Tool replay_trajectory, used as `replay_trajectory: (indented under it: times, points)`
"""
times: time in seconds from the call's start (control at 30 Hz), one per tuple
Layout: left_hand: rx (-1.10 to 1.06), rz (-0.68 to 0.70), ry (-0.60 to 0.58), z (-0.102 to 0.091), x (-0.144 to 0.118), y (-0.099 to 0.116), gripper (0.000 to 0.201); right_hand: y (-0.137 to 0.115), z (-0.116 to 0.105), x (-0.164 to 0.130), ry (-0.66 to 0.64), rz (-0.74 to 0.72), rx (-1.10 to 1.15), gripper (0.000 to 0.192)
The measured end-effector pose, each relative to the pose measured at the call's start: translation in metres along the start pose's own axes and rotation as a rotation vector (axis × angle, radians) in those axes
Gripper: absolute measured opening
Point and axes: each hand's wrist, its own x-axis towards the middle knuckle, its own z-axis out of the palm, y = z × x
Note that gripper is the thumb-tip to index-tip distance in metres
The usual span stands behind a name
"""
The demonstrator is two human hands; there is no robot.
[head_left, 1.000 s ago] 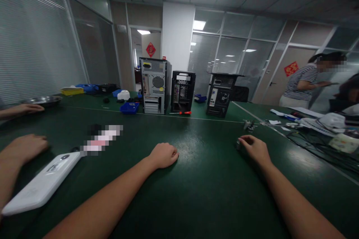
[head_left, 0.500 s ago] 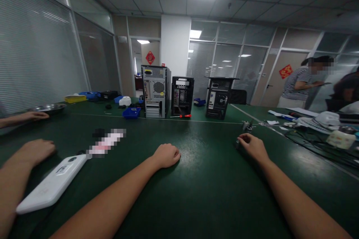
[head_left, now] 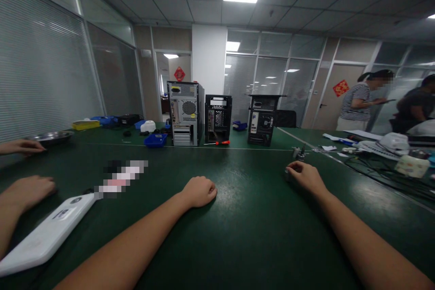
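Observation:
My left hand (head_left: 200, 191) rests on the green table as a loose fist, and nothing shows between its curled fingers. Further right, my right hand (head_left: 306, 176) pinches a small shiny metal piece (head_left: 287, 172) between thumb and fingertips, low over the table; its exact kind is too small to tell. Just beyond that hand stand several small metal parts (head_left: 299, 153), close together. To the left of my left forearm lies a long white device (head_left: 47, 231) with a dark round spot and a label.
Three computer cases (head_left: 185, 115) stand at the back, with a red-handled screwdriver (head_left: 222, 142) before the middle one. A blue bin (head_left: 155, 140) is beside them. Another person's hands (head_left: 29, 190) are at left. Cables (head_left: 380, 176) lie at right; two people stand beyond.
The view has tilted up slightly and shifted, so the white device sits further left. Another person's hands at the left have moved a little leftward in view. My hands keep nearly the same pose.

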Motion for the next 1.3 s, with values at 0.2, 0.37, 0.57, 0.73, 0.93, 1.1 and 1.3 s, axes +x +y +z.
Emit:
replay_trajectory:
  times: [0.2, 0.37, 0.57, 0.73, 0.93, 1.1, 1.3]
  points:
    - [-0.004, -0.014, -0.011, -0.003, -0.001, 0.002, 0.040, 0.006, 0.005, 0.001, -0.033, 0.092, 0.063, 0.040]
    - [-0.021, -0.003, -0.011, -0.006, -0.001, 0.004, 0.040, 0.007, 0.008, 0.002, -0.082, 0.092, 0.118, 0.041]
    - [-0.016, -0.004, -0.011, -0.005, -0.001, 0.004, 0.040, 0.000, 0.009, -0.003, -0.084, 0.005, 0.078, 0.042]
    - [-0.001, -0.010, -0.020, -0.004, -0.003, 0.005, 0.041, -0.007, 0.012, -0.010, -0.149, -0.037, 0.048, 0.044]
    - [0.029, -0.024, 0.007, 0.000, -0.003, 0.006, 0.042, -0.023, 0.021, -0.018, -0.176, -0.223, -0.012, 0.042]
    - [-0.010, -0.030, -0.008, -0.002, -0.004, 0.006, 0.049, -0.076, 0.025, -0.033, -0.193, -0.372, 0.012, 0.041]
    - [-0.066, -0.007, 0.032, -0.006, -0.006, 0.010, 0.043, -0.165, 0.025, -0.074, -0.306, -0.551, 0.089, 0.040]
